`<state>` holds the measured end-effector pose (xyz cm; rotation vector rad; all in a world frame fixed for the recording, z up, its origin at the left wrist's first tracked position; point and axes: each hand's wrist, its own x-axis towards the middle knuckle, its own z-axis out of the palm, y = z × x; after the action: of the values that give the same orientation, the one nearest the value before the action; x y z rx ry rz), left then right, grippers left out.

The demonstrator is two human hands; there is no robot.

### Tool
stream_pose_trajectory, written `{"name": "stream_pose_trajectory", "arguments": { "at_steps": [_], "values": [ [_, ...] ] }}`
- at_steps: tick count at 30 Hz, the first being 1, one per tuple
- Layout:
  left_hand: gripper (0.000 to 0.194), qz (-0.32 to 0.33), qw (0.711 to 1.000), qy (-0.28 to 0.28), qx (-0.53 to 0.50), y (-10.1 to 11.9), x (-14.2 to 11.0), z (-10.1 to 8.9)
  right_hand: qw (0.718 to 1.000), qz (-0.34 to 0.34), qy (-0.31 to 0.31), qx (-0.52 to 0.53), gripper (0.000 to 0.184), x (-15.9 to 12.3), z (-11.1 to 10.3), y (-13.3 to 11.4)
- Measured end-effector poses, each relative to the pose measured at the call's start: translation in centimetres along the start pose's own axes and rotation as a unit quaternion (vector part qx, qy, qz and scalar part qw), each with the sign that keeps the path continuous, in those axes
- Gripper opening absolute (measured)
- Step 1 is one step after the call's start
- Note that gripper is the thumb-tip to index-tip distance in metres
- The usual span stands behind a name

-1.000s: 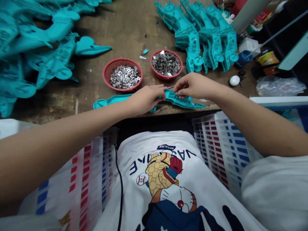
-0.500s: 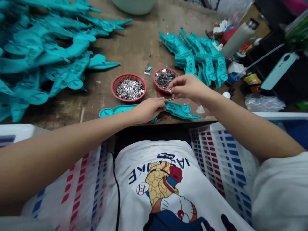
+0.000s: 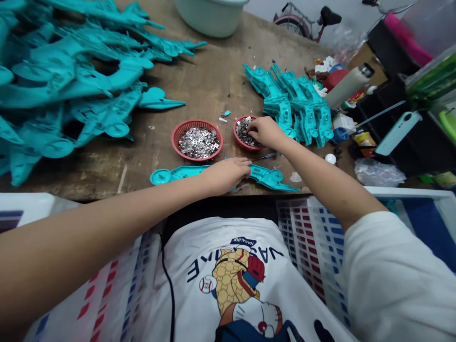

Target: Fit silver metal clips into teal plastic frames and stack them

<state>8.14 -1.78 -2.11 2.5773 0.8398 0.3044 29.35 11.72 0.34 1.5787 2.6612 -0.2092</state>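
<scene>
A long teal plastic part [image 3: 269, 176] lies at the table's front edge. My left hand [image 3: 228, 175] rests over its middle, fingers curled down on it and covering that stretch. A thin dark tool [image 3: 268, 156] extends to the right of these fingertips, behind the part; its exact kind is unclear. My right hand [image 3: 267, 131] reaches into the small red basket [image 3: 238, 141] of little metal pieces, its fingers pinched together and the tips hidden among them. Left of it stands a larger red basket [image 3: 175, 143], filled with shiny small metal pieces [image 3: 198, 142].
A big heap of teal parts [image 3: 81, 80] covers the table's left. Several similar parts [image 3: 281, 107] lie in rows at right, near a bottle [image 3: 347, 88] and a phone [image 3: 398, 134]. A pale green tub [image 3: 210, 16] stands behind. Plastic crates [image 3: 306, 232] flank my lap.
My right hand has moved from beside my left fingertips into the small basket. The thin tool now lies behind the teal part. My left hand stays on the part; the view has tilted up slightly.
</scene>
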Motion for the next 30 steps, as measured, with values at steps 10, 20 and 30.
{"name": "stream_pose_trajectory", "arguments": {
  "at_steps": [10, 20, 30],
  "values": [
    [0.023, 0.002, 1.000, 0.000, 0.022, -0.1, 0.1, 0.1, 1.000, -0.004, 0.015, -0.008, 0.043, 0.6, 0.3, -0.2],
    [0.023, 0.001, 0.999, -0.006, 0.033, 0.1, 0.0, -0.1, 0.967, 0.111, 0.127, 0.191, 0.006, 0.3, -0.1, 0.2],
    [0.023, 0.013, 0.999, -0.002, 0.032, 0.1, 0.3, -0.1, 0.833, 0.144, 0.075, 0.528, 0.018, -3.1, -1.2, 0.0]
  ]
}}
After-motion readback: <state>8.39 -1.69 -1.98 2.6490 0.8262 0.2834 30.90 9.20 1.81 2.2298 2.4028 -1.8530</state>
